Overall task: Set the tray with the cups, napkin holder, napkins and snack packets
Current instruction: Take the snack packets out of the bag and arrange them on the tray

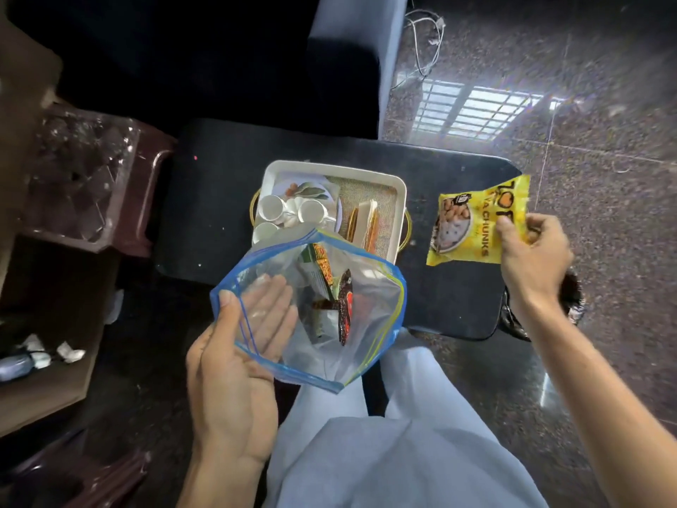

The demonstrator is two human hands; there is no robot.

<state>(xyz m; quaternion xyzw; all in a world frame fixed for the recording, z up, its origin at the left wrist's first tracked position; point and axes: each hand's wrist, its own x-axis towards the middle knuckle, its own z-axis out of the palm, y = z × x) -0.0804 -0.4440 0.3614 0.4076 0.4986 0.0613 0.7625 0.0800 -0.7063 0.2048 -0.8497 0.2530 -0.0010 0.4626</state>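
Observation:
A white tray (399, 199) sits on a low dark table (219, 199). On its left side, white cups (272, 207) stand on a patterned plate (307, 190). Toward the right stands a gold napkin holder (353, 223) with napkins (366, 218) in it. My left hand (234, 364) holds open a clear zip bag (366, 306) with a blue rim, thumb on the rim and fingers inside. Several snack packets (335, 295) lie in the bag. My right hand (535, 254) pinches a yellow snack packet (472, 229) by its right edge, above the table to the right of the tray.
A dark sofa (344, 67) stands behind the table. At left is a maroon plastic stool (146, 199) with clear plastic packaging (77, 170) on it, and a brown shelf (55, 324). Speckled floor (586, 141) spreads to the right. My legs in pale trousers (403, 452) are below.

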